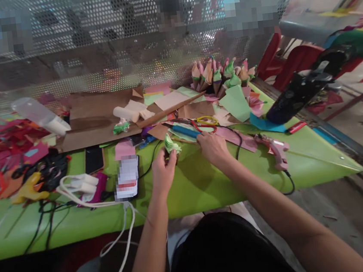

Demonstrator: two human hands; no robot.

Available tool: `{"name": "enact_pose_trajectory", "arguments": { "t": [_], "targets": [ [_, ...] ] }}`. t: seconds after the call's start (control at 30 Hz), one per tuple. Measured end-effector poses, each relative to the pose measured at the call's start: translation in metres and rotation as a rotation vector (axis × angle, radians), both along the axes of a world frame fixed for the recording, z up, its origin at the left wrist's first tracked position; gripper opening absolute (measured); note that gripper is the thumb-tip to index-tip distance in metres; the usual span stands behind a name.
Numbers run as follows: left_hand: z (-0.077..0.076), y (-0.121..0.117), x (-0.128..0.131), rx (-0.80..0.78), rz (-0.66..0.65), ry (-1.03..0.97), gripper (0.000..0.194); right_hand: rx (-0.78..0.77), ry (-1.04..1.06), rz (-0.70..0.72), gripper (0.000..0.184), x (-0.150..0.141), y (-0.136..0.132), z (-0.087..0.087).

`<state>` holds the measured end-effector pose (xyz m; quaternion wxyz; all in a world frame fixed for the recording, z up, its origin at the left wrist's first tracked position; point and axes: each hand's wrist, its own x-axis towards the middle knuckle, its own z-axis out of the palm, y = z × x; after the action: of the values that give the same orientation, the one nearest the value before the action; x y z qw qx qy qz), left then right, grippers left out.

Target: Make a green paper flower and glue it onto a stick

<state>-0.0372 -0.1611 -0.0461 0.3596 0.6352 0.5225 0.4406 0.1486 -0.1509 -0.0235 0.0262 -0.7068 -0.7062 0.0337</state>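
My left hand (164,169) is pinching a green paper swirl (170,145), my right hand (214,146) is at a blue stick's (184,132) end, can't tell if it's gripping.

Your two hands (165,168) (214,149) are seen at one counter (193,191) with two phones (93,160) (127,176) and one glue gun (278,151).

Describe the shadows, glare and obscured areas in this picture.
Head view: soft shadow on the green tabletop beside the right hand; head view: pale sheen toward the tabletop's left end; head view: mosaic squares over parts of the phone and perforated panel.
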Motion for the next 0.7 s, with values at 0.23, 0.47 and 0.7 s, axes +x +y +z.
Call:
{"name": "enact_pose_trajectory", "arguments": {
  "t": [0.23, 0.47, 0.7],
  "targets": [
    [-0.002, -0.003, -0.004, 0.000, 0.015, -0.009, 0.024, 0.165, 0.243, -0.022, 0.029, 0.017, -0.013, -0.005],
    [-0.002, -0.004, -0.002, -0.068, -0.021, -0.098, 0.024, 0.349, 1.189, 0.211, 0.028, 0.039, -0.047, 0.006],
    [-0.004, -0.002, -0.001, -0.086, 0.008, -0.113, 0.021, 0.697, 1.236, 0.133, 0.017, 0.024, -0.052, 0.030]
  ]
}}
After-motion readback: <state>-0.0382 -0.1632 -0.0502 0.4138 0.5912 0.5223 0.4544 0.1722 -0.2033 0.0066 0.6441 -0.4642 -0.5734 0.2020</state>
